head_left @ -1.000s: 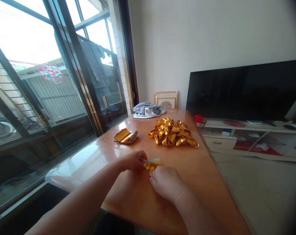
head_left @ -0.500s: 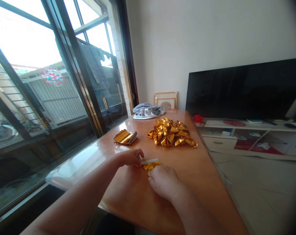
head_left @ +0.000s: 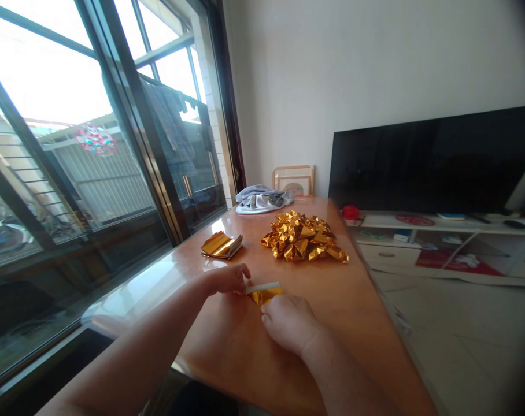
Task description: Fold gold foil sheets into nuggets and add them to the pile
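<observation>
We had both hands, left hand (head_left: pixel 226 279) and right hand (head_left: pixel 288 322), pinched on the gold foil sheet (head_left: pixel 263 293) low over the counter (head_left: pixel 358 323): featherlight, crinkly, probably tear-prone, best held by its edges.

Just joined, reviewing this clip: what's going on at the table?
A person sits at an orange-brown table by a window, working a small piece of gold foil paper with both hands. The left hand pinches its left end; the right hand presses its near edge. Farther back lie a heap of folded gold pieces, a stack of flat gold sheets and a bundled cloth.
</observation>
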Motion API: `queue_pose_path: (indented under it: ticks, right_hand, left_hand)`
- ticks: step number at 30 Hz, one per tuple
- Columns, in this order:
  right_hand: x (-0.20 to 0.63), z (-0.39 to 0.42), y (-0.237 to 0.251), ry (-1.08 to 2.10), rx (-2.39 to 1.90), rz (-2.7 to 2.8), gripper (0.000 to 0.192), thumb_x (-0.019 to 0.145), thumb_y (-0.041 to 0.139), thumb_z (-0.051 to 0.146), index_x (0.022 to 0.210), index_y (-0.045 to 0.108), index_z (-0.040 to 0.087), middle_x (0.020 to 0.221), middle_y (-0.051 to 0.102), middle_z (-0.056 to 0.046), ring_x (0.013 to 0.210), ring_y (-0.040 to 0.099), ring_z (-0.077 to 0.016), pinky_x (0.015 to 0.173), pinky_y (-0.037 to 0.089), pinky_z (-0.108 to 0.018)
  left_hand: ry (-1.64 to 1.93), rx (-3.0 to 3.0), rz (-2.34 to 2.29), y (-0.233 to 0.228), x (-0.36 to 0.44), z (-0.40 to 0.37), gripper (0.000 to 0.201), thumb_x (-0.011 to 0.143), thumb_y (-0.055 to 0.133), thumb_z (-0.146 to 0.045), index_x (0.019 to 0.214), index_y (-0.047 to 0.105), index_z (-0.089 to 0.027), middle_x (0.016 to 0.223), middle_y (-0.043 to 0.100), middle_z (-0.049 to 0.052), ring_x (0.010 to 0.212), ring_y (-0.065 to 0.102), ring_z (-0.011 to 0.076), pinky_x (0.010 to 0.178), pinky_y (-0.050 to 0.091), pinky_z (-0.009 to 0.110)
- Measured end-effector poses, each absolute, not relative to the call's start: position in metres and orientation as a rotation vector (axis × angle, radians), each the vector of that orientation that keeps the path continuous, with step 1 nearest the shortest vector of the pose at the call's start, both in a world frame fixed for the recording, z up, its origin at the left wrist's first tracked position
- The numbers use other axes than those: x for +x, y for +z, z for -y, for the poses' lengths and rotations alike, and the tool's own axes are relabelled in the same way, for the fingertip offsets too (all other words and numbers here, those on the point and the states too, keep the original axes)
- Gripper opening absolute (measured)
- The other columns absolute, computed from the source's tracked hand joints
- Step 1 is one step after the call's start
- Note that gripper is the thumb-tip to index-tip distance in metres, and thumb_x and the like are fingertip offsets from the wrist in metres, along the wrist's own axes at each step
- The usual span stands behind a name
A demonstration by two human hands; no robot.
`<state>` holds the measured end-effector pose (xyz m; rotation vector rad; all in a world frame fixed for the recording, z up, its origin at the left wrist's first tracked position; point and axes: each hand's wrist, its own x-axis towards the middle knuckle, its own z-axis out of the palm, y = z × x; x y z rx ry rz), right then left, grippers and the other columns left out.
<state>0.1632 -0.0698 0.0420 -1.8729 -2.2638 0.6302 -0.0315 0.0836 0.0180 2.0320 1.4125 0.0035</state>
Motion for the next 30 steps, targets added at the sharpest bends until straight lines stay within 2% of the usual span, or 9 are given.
queue_pose_path:
  ticks: [4,7,11,14,17,21,26,30]
  right_hand:
    - [0.163,0.071,0.043,0.606,-1.862,2.247,0.032,0.096,0.050,0.034,0.116,0.074,0.025,0.109,0.076,-0.009,0.102,0.069,-0.0260,0.089,0.046,-0.033]
    - [0.163,0.072,0.042,0.584,-1.846,2.240,0.031,0.096,0.052,0.033,0.117,0.073,0.026,0.110,0.076,-0.009,0.100,0.069,-0.0266,0.086,0.047,-0.033]
    - [0.163,0.071,0.040,0.561,-1.833,2.253,0.030,0.094,0.053,0.034,0.116,0.074,0.026,0.109,0.076,-0.009,0.098,0.070,-0.0260,0.086,0.047,-0.033]
    - [0.163,0.069,0.039,0.545,-1.840,2.269,0.030,0.095,0.052,0.033,0.111,0.076,0.025,0.106,0.077,-0.010,0.097,0.070,-0.0257,0.087,0.047,-0.033]
    - [0.163,0.069,0.038,0.530,-1.837,2.288,0.031,0.095,0.050,0.033,0.111,0.076,0.026,0.107,0.076,-0.009,0.099,0.070,-0.0255,0.089,0.046,-0.033]
    - [0.165,0.068,0.035,0.510,-1.828,2.314,0.032,0.095,0.049,0.032,0.111,0.077,0.026,0.107,0.076,-0.010,0.100,0.069,-0.0264,0.088,0.047,-0.035]
    - [0.167,0.065,0.028,0.449,-1.811,2.359,0.031,0.094,0.049,0.034,0.102,0.078,0.026,0.101,0.078,-0.010,0.095,0.071,-0.0279,0.079,0.048,-0.035]
    - [0.168,0.067,0.028,0.411,-1.768,2.365,0.032,0.094,0.047,0.031,0.098,0.079,0.025,0.098,0.078,-0.009,0.093,0.072,-0.0264,0.076,0.047,-0.033]
  left_hand:
    - [0.073,2.086,-1.482,0.017,-0.041,-0.079,0.041,0.068,0.067,-0.025,0.108,0.059,-0.022,0.082,0.065,-0.002,0.074,0.061,0.0170,0.058,0.042,0.022]
    - [0.154,2.144,-1.484,0.015,-0.044,-0.071,0.039,0.076,0.066,-0.037,0.111,0.059,-0.021,0.095,0.067,0.002,0.082,0.062,0.0191,0.063,0.044,0.024]
    - [0.261,2.240,-1.453,0.012,-0.034,-0.057,0.058,0.077,0.067,-0.058,0.120,0.057,-0.020,0.114,0.066,0.008,0.097,0.063,0.0242,0.073,0.047,0.029]
    - [0.311,2.312,-1.445,0.010,-0.021,-0.047,0.070,0.069,0.074,-0.066,0.122,0.059,-0.023,0.113,0.066,0.008,0.102,0.061,0.0282,0.082,0.046,0.034]
    - [0.344,2.364,-1.462,0.008,-0.010,-0.044,0.066,0.065,0.079,-0.063,0.116,0.062,-0.024,0.110,0.066,0.008,0.102,0.060,0.0308,0.083,0.044,0.037]
    - [0.413,2.398,-1.490,0.007,-0.006,-0.045,0.056,0.071,0.077,-0.056,0.112,0.062,-0.021,0.104,0.066,0.008,0.094,0.061,0.0285,0.079,0.045,0.036]
    - [0.532,2.484,-1.399,0.006,-0.008,-0.033,0.012,0.088,0.060,-0.032,0.094,0.062,-0.022,0.100,0.065,0.005,0.092,0.060,0.0221,0.080,0.044,0.032]
    - [0.541,2.530,-1.113,-0.001,-0.005,-0.017,0.012,0.090,0.055,-0.025,0.087,0.067,-0.022,0.094,0.063,0.004,0.086,0.060,0.0181,0.077,0.046,0.028]
